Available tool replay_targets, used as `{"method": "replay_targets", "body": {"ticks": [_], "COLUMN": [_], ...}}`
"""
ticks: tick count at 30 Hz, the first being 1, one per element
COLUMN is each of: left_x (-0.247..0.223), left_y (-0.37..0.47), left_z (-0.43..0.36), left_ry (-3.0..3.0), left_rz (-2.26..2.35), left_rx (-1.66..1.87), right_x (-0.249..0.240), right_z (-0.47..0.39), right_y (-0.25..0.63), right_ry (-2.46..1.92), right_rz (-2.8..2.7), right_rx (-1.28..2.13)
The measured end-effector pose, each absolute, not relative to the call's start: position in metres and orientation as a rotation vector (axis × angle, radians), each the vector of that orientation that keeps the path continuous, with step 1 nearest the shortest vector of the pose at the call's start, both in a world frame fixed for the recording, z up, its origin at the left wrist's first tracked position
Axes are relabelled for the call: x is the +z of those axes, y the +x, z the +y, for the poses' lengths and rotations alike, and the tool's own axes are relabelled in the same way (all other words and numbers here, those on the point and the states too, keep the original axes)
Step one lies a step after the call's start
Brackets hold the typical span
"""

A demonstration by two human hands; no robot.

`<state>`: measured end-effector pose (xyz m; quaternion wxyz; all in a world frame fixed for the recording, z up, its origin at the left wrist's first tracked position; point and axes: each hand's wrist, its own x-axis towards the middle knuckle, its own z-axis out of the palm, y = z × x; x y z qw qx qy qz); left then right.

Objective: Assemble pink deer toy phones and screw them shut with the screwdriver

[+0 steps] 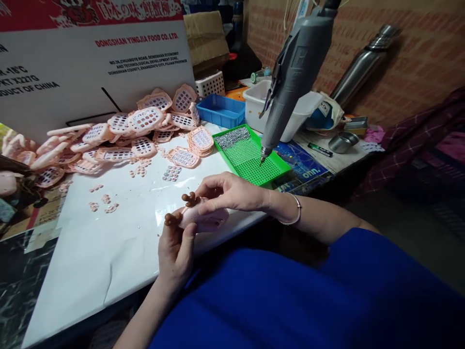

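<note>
Both of my hands are closed on a pink plastic toy casing (189,218) with two brown antler-shaped knobs at its far end. My left hand (177,249) grips its near left side, the thumb pressed against the edge. From above, my right hand (232,191) pinches the casing with thumb and fingers; part of the casing is hidden beneath this hand. Beyond my right hand hangs a grey electric screwdriver (286,87), its bit pointing down over a green perforated tray (250,167) with small silvery screws at its far end.
Pink keypad panels (145,121) lie heaped at the back left, against a printed carton (90,63). Small button pieces (171,173) are scattered on the white table (83,257). A blue bin (221,110), a white tub (254,104) and a steel flask (363,63) stand at the back.
</note>
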<state>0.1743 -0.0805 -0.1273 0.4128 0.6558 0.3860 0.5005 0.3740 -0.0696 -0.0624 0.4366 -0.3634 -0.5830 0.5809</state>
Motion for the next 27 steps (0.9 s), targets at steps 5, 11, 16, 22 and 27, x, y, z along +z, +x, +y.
{"method": "replay_targets", "body": {"ticks": [5,11,16,22,27], "left_x": [-0.126,-0.125,-0.126,-0.119,-0.101], "left_y": [0.172,0.177,0.185,0.187,0.194], "left_z": [-0.081,-0.082,-0.074,-0.067,-0.059], "left_ry": [1.482,1.391,1.251,0.889,0.525], "left_rz": [0.941,0.977,0.835,0.846,0.923], "left_rx": [1.239,1.262,1.286,1.199,1.106], "right_x": [-0.058,-0.068,-0.081,-0.049,-0.018], "right_z": [-0.074,-0.076,-0.074,-0.089,-0.060], "right_y": [0.369,0.367,0.364,0.395,0.459], "right_ry": [-0.995,-1.001,-1.008,-1.215,-1.254], "right_rz": [-1.524,-1.597,-1.856,-1.712,-1.288], "right_rx": [1.266,1.040,0.600,-0.122,-0.138]}}
